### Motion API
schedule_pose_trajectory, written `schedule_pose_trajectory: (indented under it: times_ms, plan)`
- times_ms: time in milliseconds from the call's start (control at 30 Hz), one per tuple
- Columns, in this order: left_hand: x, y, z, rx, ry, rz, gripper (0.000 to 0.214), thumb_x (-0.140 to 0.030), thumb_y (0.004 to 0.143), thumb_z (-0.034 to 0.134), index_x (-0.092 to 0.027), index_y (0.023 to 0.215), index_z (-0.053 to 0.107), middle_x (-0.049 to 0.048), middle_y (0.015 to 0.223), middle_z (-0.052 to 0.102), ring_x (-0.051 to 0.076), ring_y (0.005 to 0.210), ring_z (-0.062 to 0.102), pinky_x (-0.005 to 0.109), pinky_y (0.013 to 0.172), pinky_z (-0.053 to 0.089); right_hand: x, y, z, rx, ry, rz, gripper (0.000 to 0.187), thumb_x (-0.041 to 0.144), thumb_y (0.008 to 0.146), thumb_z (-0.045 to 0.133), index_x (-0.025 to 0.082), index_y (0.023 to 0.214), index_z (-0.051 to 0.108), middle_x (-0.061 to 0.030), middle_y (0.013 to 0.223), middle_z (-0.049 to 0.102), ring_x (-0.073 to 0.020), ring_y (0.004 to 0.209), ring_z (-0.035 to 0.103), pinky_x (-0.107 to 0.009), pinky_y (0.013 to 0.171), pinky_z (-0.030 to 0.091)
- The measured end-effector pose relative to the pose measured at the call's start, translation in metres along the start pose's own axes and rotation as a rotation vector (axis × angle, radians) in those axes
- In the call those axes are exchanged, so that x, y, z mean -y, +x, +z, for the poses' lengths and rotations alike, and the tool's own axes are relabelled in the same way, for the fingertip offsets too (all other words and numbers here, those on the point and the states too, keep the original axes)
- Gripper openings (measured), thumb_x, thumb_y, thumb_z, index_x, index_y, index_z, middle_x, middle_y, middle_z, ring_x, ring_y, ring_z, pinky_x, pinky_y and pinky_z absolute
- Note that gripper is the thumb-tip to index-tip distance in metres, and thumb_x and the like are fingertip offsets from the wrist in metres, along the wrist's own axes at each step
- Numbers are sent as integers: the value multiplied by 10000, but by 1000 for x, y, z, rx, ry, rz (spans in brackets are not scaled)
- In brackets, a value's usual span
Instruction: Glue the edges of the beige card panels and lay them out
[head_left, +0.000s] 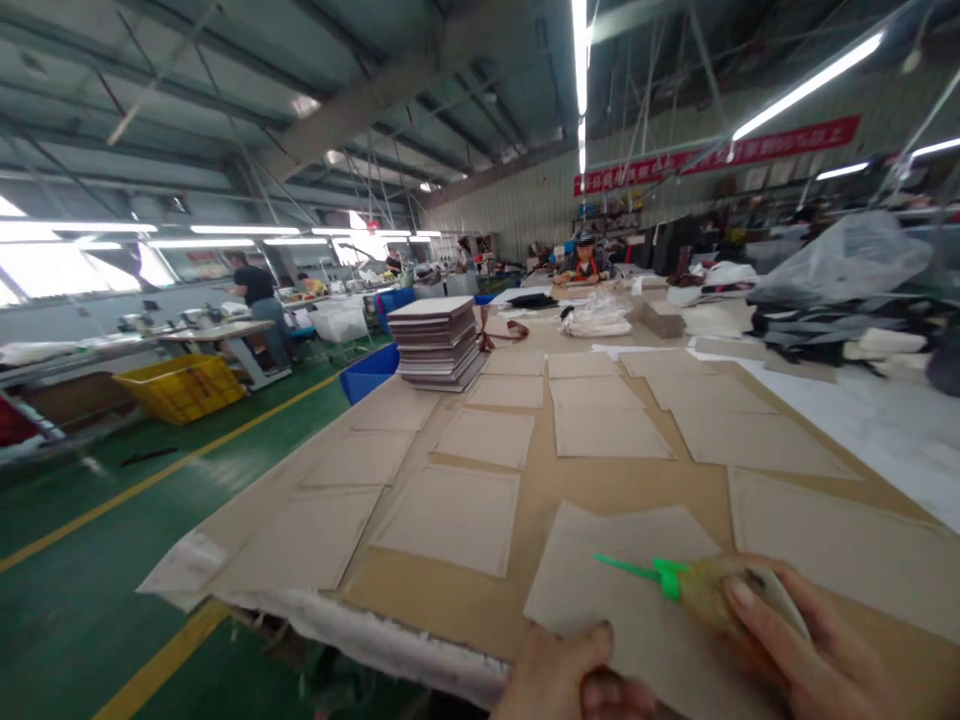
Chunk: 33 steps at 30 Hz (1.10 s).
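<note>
In my right hand (pixel 802 640) is a yellowish squeeze bottle (pixel 705 595) with a long, thin green nozzle (pixel 630 567) pointing left. A pale, flat-looking piece (pixel 780 603) also shows among those fingers; I cannot tell what it is. Beneath the nozzle lies a grey-beige card sheet (pixel 600 590), turned at an angle to the table. My left hand (pixel 570 670) grips the near left edge of this sheet, thumb on top and fingers curled. The bottle and right hand hide the sheet's right part.
Similar sheets (pixel 454 520) lie in rows on the brown-topped table (pixel 450 605). A tall stack of boards (pixel 439 345) stands at its far left. White cloth (pixel 596 318) and dark scraps (pixel 810 330) lie farther back. Another person (pixel 583 262) sits at the far end.
</note>
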<state>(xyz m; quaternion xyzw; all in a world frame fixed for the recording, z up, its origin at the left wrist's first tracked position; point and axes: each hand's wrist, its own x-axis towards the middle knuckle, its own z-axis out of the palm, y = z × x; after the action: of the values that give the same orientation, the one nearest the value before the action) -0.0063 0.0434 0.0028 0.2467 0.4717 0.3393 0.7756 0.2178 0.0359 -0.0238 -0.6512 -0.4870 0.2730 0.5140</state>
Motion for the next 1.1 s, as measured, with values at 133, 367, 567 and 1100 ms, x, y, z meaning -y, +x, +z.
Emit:
schedule_pose_trajectory:
  times_ms: [133, 367, 567, 1100]
  plan:
    - [4, -2, 3, 16, -31, 42, 408, -290, 683, 757, -96, 1013, 617, 111, 887, 701, 160, 651, 677, 219, 560, 504, 34, 9, -7, 118, -122, -249, 389, 575, 868, 550, 243, 1059, 618, -32, 967, 661, -240, 810, 640, -299, 683, 547]
    - [3, -5, 8, 0, -8, 48, 402, -390, 739, 692, -109, 1017, 617, 70, 766, 674, 165, 651, 681, 203, 540, 472, 78, 14, 19, 347, -184, -670, 136, 336, 949, 515, 240, 1029, 571, -27, 1011, 596, -198, 913, 581, -288, 773, 471]
    - [5, -2, 6, 8, -7, 48, 389, -325, 782, 654, -136, 1103, 540, 51, 808, 661, 172, 674, 693, 198, 532, 476, 90, 19, 30, 492, -214, -691, 141, 344, 984, 480, 217, 1019, 531, -35, 957, 560, -190, 858, 554, -306, 727, 444]
    - [4, -3, 11, -60, 15, 52, 258, -234, 782, 597, -117, 1010, 564, 56, 769, 667, 162, 630, 687, 202, 525, 489, 117, 37, 33, 641, -425, -767, 261, 400, 1004, 411, 205, 850, 489, -32, 866, 532, -201, 769, 502, -333, 689, 371]
